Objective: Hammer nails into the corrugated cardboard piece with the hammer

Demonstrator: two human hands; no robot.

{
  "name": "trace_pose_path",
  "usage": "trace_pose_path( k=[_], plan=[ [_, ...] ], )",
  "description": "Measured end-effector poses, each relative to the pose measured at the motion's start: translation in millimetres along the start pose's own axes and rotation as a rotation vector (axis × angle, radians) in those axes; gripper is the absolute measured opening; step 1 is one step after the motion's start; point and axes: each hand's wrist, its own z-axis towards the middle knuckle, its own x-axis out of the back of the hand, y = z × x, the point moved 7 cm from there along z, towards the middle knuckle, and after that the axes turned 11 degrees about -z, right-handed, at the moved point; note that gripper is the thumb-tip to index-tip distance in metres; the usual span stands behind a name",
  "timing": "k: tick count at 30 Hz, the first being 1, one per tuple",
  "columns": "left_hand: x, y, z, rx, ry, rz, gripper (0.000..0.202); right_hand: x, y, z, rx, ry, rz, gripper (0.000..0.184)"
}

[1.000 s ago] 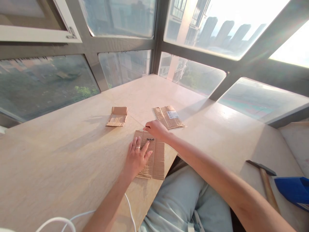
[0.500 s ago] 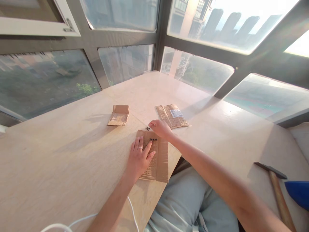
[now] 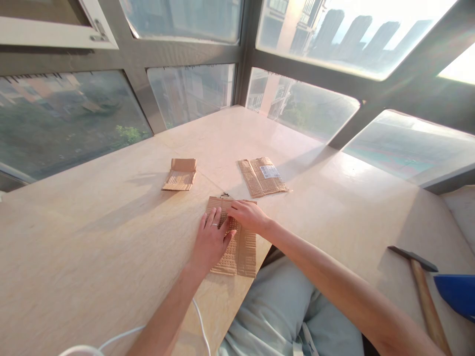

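A flat piece of brown cardboard (image 3: 247, 252) with rows of small holes lies at the table's front edge. Spread flat on its left part is my left hand (image 3: 211, 242), a ring on one finger. My right hand (image 3: 247, 215) rests over the upper part of the cardboard, thumb and fingertips pinched beside the left index finger. Whatever is in that pinch is too small and hidden to make out. Just beyond the far edge lie some thin black pieces (image 3: 224, 195). The right hand covers the spot where a row of small dark pieces showed before.
A small folded cardboard piece (image 3: 180, 175) sits at back left, and a perforated one with a white label (image 3: 269, 171) at back right. To the right lies a hammer (image 3: 421, 282) beside a blue object (image 3: 456, 296). A white cable (image 3: 201, 321) runs near my left forearm.
My right hand has come from the black pieces at the far edge back toward me, onto the cardboard beside the left fingers. My left hand stays on the cardboard.
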Motion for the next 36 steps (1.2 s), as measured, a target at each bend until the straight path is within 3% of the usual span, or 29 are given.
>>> trace_pose_path(
  k=[5,12,19,25,36],
  plan=[
    [-0.4,-1,1,0.034,-0.015,-0.014,0.041,4,-9,-1,0.146,-0.004,-0.102,0.023],
    [1.1,1,0,0.066,0.007,-0.024,0.042,7,-3,2,0.028,-0.099,-0.077,0.017],
    [1.7,4,0,0.067,0.032,-0.009,0.039,9,-9,5,0.125,-0.104,-0.08,0.024],
    [0.9,4,0,0.067,0.047,-0.02,0.04,7,6,4,0.017,-0.128,0.073,0.016],
    [0.2,11,1,0.048,0.046,-0.027,0.036,11,3,11,0.001,-0.219,0.046,0.014]
  ],
)
